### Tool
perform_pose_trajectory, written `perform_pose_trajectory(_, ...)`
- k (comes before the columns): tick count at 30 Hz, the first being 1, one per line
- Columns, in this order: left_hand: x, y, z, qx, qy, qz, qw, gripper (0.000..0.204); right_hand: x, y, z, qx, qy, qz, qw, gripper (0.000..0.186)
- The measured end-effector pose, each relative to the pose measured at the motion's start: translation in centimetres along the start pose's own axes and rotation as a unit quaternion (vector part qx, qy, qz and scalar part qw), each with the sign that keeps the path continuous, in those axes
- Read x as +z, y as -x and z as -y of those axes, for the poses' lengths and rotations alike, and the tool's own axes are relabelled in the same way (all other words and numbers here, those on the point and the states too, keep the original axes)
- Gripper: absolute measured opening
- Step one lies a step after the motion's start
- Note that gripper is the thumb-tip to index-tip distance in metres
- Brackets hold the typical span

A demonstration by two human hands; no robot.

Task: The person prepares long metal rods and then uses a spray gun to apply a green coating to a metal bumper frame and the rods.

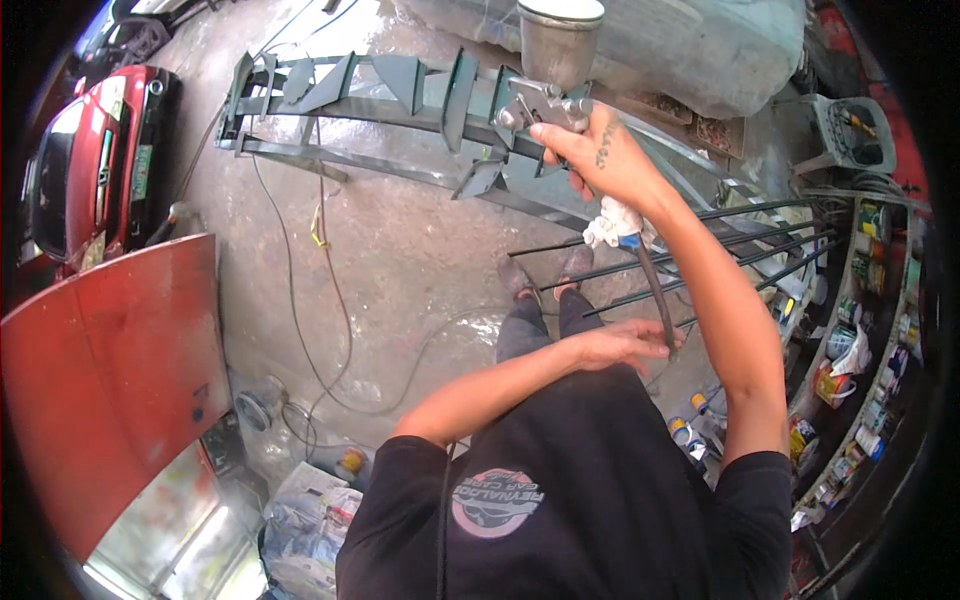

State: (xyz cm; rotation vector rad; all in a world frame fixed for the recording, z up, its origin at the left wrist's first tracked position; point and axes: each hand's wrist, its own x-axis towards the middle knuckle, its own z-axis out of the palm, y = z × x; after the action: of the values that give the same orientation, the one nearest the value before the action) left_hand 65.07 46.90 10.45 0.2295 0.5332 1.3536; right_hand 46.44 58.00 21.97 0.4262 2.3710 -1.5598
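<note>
My right hand grips a metal spray gun with a large cup on top. A white wadded cloth is wrapped below its handle, where a dark hose hangs down. My left hand is lower, near my waist, its fingers loosely curled at the hose. Beyond the gun, a long steel frame carries dark grey angled plates, partly hidden by the gun. Several thin dark rods lie crosswise beneath my right forearm.
A red car and a red panel stand left. A plastic-covered bulk is behind the frame, a grey plastic chair at right. Shelves of cans line the right side. Hoses cross the floor.
</note>
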Motion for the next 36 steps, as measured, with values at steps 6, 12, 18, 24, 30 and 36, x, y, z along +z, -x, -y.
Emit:
perform_pose_trajectory(6, 0.0, 0.1, -0.7, -0.003, -0.007, -0.017, 1.0, 0.069, 0.1, -0.1, 0.1, -0.019, 0.043, -0.038, 0.998, 0.059)
perform_pose_trajectory(12, -0.4, 0.1, -0.5, 0.006, -0.002, -0.021, 1.0, 0.068, 0.6, -0.3, -0.4, -0.033, 0.037, -0.051, 0.997, 0.059)
perform_pose_trajectory(18, 0.6, -0.9, 0.8, -0.017, -0.019, 0.005, 1.0, 0.063, 2.1, 1.4, -2.7, -0.039, 0.036, 0.007, 0.999, 0.051)
perform_pose_trajectory(24, 1.0, -0.5, 0.0, -0.032, -0.042, 0.005, 0.999, 0.072, 2.1, 2.3, -1.3, -0.022, 0.058, 0.012, 0.998, 0.055)
perform_pose_trajectory(30, -0.5, -0.2, 0.1, -0.007, -0.035, -0.015, 0.999, 0.074, 2.0, 1.2, 0.0, -0.082, 0.047, -0.069, 0.993, 0.047)
perform_pose_trajectory(36, -0.7, 0.0, 0.3, -0.003, -0.04, -0.008, 0.999, 0.074, 1.7, 1.3, 0.2, -0.062, 0.064, -0.059, 0.994, 0.046)
